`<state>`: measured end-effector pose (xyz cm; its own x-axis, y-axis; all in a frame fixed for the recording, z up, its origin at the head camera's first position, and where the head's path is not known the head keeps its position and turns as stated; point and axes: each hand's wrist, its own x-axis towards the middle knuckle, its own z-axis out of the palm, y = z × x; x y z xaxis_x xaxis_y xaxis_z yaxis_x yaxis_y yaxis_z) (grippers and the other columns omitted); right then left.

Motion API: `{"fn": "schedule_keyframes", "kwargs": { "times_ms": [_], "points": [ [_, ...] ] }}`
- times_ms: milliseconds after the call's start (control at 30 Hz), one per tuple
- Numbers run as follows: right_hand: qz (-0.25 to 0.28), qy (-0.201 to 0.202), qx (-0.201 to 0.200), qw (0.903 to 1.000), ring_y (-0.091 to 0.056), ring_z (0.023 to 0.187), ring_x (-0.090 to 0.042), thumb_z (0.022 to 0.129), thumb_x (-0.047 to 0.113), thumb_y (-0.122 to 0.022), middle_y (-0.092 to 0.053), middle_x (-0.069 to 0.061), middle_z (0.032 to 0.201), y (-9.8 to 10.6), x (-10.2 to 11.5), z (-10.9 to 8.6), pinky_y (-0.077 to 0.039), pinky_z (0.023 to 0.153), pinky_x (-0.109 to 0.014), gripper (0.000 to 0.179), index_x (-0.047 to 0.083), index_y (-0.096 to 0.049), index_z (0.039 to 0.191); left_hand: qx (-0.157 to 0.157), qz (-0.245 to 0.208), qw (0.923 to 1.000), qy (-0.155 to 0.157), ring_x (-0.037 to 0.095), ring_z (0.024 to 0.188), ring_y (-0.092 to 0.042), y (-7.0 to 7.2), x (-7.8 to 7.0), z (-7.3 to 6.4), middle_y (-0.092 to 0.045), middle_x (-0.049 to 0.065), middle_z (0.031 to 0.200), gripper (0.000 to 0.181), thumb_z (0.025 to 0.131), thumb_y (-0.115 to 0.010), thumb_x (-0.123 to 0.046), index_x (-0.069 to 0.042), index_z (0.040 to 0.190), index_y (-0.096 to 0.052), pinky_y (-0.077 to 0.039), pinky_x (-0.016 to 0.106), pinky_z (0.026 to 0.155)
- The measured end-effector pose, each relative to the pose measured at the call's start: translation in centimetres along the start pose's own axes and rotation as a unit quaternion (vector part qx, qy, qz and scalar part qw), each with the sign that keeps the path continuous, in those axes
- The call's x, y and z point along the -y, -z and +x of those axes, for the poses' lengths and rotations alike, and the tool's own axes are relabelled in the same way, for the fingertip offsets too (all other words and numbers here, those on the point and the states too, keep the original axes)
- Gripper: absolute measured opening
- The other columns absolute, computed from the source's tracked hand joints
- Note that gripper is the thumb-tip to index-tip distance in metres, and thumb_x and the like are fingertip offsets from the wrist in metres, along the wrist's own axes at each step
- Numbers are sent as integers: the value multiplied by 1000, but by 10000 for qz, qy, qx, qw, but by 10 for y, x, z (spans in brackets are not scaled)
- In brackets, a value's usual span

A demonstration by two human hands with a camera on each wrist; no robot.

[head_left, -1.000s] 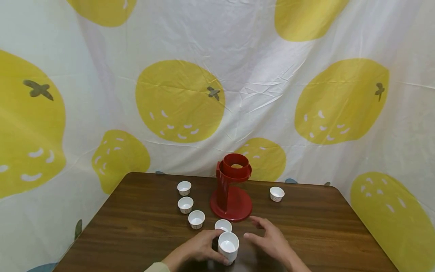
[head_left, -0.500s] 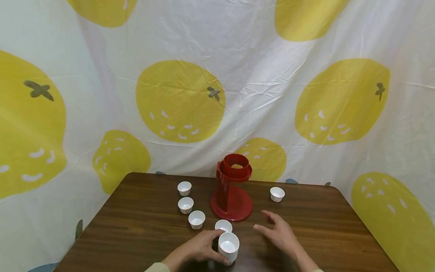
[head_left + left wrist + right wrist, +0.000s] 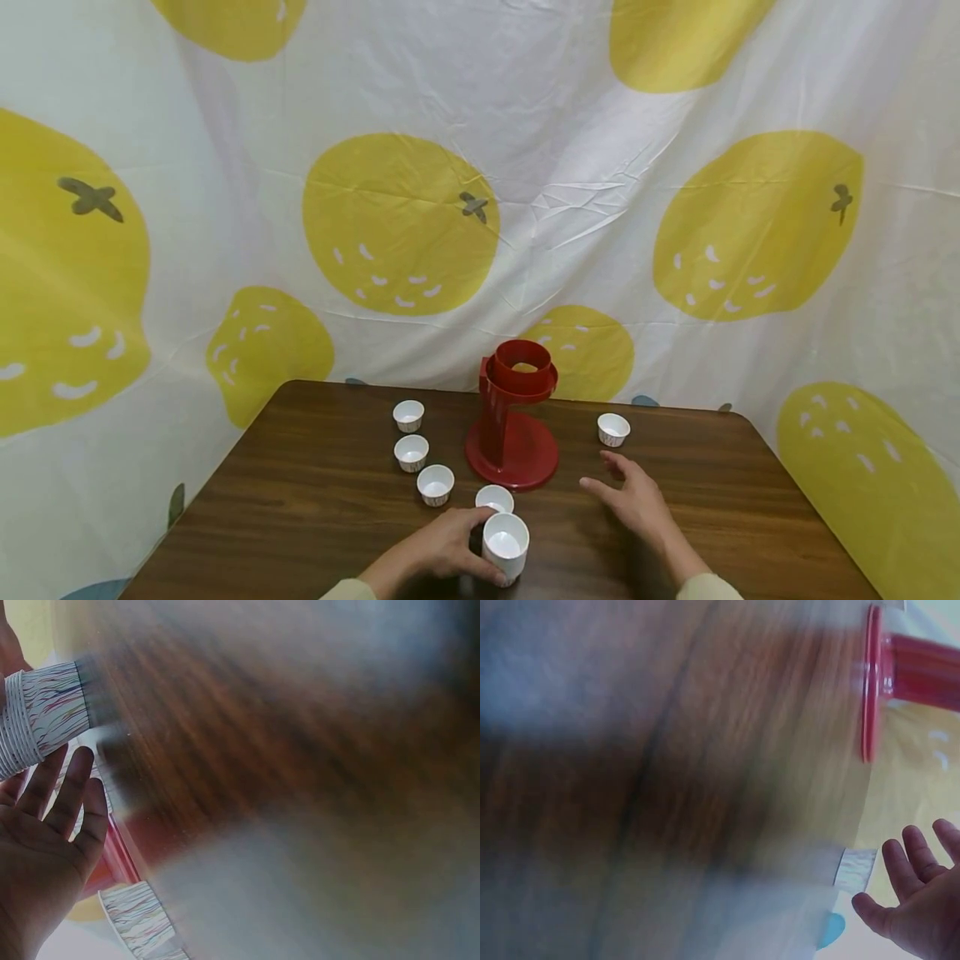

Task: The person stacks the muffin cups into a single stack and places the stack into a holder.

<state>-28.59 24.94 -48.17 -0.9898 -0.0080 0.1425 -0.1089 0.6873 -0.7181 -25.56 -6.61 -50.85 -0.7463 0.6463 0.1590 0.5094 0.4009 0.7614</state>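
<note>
My left hand (image 3: 448, 546) grips a stack of white paper baking cups (image 3: 506, 546) at the table's near side, thumb and index finger on either side of it. The left wrist view shows the nested rims and colourful streaks of the stack (image 3: 52, 709). Just behind it stands a single cup (image 3: 494, 497), partly hidden by the stack. My right hand (image 3: 637, 504) reaches over the table with nothing in it, fingers spread. Beyond its fingertips, apart from them, sits another cup (image 3: 613, 429), also visible as a streaked cup (image 3: 855, 870) in the right wrist view.
A red stand (image 3: 517, 450) with a round base and a ring-shaped holder rises at the table's back middle. Left of it are three cups, the nearest cup (image 3: 435, 485), a middle cup (image 3: 411, 452) and a far cup (image 3: 408, 415). A lemon-print cloth (image 3: 570, 167) hangs behind the table.
My right hand has moved away from the stack, to the right and forward, towards the cup at the back right. The left hand keeps its place on the stack.
</note>
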Motion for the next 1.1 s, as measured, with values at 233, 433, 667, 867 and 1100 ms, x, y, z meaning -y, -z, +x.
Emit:
{"fn": "schedule_keyframes", "kwargs": {
  "times_ms": [233, 433, 667, 867, 1100],
  "points": [
    [-51, -195, -74, 9998, -51, 123, -47, 88, 46, -73, -54, -31, 134, 8, -12, 11, -40, 100, -58, 77, -4, -47, 141, 11, -24, 10000, -1, -1, 93, -58, -1, 0, 0, -64, -20, 98, 56, 69, -92, -30, -19, 116, -65, -47, 24, 87],
    [-89, -263, -166, 9995, -48, 126, -48, 89, 46, -72, -50, -34, 136, 15, -21, 20, -39, 102, -58, 81, -7, -43, 142, -7, 47, 10000, -29, -1, 94, -58, -1, -1, 0, -63, -20, 98, 56, 68, -92, -30, -19, 116, -65, -47, 24, 88],
    [-391, -269, -361, 9982, -47, 124, -49, 90, 42, -72, -51, -35, 133, 22, -32, 37, -37, 101, -59, 78, -10, -43, 140, -37, 42, 9999, -89, -1, 93, -58, -2, -2, 0, -63, -19, 97, 56, 68, -92, -29, -18, 116, -65, -47, 24, 87],
    [-608, -274, -367, 9971, -44, 125, -50, 90, 42, -71, -48, -35, 135, 24, -36, 51, -36, 100, -62, 81, -11, -40, 142, -64, 23, 9999, -94, -1, 92, -58, -2, -2, 1, -64, -19, 96, 56, 67, -93, -28, -18, 116, -65, -47, 23, 86],
    [-764, -180, -401, 9961, -45, 123, -49, 88, 46, -72, -49, -35, 133, 20, -39, 63, -37, 98, -62, 83, -10, -42, 141, -53, 91, 9999, -135, -2, 92, -58, -2, -1, 0, -64, -19, 96, 56, 68, -93, -28, -18, 115, -65, -48, 23, 86]
  ]
}}
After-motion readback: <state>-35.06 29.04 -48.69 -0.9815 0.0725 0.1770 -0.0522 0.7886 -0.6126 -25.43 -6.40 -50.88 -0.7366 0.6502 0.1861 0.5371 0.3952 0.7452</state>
